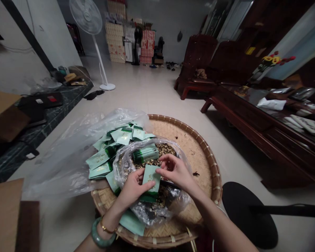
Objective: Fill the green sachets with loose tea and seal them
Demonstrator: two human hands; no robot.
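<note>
My left hand (135, 187) holds a light green packet (151, 178) with a dark green lower end, its thumb pressed on the front. My right hand (175, 171) is at the packet's upper right edge, thumb against it and fingers curled. Under both hands lies an open clear plastic bag (120, 159) holding loose dark and pale dried bits (168, 149). A row of stacked green packets (146, 154) rests on those bits. To the left, a heap of similar packets (99, 159) spills from another clear plastic bag (68, 154).
Everything sits on a round woven bamboo tray (199, 147) with a raised rim. A black round stand base (249, 213) is at the right, a cardboard box (5, 210) at the left. Farther off are a white fan (98, 59) and a dark wooden table (252, 133).
</note>
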